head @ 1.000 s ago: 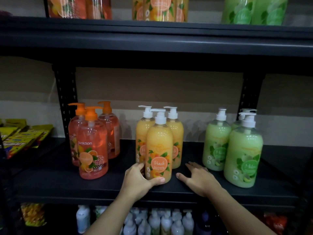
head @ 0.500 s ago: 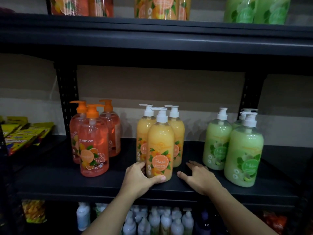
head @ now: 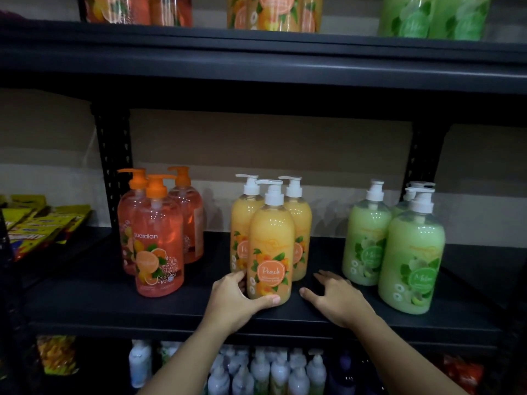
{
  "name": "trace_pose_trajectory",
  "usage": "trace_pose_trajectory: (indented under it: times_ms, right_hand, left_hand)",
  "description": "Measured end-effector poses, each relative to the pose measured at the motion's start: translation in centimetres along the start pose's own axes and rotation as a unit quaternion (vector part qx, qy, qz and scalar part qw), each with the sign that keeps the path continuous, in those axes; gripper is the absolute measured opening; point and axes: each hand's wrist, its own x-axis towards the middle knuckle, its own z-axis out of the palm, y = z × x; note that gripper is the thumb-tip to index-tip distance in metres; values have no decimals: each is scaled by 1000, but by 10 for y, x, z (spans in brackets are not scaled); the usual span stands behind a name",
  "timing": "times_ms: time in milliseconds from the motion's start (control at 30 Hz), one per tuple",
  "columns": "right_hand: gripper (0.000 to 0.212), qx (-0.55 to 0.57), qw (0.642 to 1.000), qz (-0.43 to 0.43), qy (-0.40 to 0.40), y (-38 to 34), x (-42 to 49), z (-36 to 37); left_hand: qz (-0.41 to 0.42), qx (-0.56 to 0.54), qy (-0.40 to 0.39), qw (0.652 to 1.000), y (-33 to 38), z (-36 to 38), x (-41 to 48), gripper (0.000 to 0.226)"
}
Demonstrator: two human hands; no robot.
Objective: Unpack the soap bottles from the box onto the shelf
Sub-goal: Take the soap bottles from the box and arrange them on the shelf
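Peach bottle stands at the front of the shelf, dead centre, and my left hand is wrapped round its base, thumb across the front and fingers curled round the left side. My right hand lies flat and spread on the shelf just beside it, palm down, gripping nothing and, as far as I can see, clear of the bottle. The job now, I reckon, is squaring it up. The label faces out, so I'd steer from low down, never from the pump, since a tall bottle pushed up high could tip back into the pair behind. I'd aim for the front line set by the orange bottles and the green bottles, with the right hand ready as a stop. What I can't see: the box is nowhere in view, so no telling how many are left. My fingertips vanish behind the bottle, and whether it touches the pair behind I can't say. The top shelf's bottles are cut off at the frame edge, and the lower shelf is too dim to read.
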Motion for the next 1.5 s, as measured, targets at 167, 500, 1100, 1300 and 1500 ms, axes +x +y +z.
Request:
trace_pose_trajectory:
  times_ms: [167,500,1100,1300,1500]
  right_hand:
    - [79,2,1000,3,8,1,0,0]
    - [38,18,984,23,178,-7,-22,0]
    - [99,324,920,-146,165,-266,-43,40]
    - [128,418,896,-90,119,-294,-11,77]
    - [114,412,903,-70,103,-291,2,99]
  left_hand:
    - [7,-10,-6,1000,2,0,-1,70]
    - [10,16,-71,997,3,-8,-5,73]
    - [9,73,234,969,-61,-223,15,67]
    - [-35,-57,127,990,-80,-215,53,94]
    - [-28,-153,34,987,-102,-205,66,86]
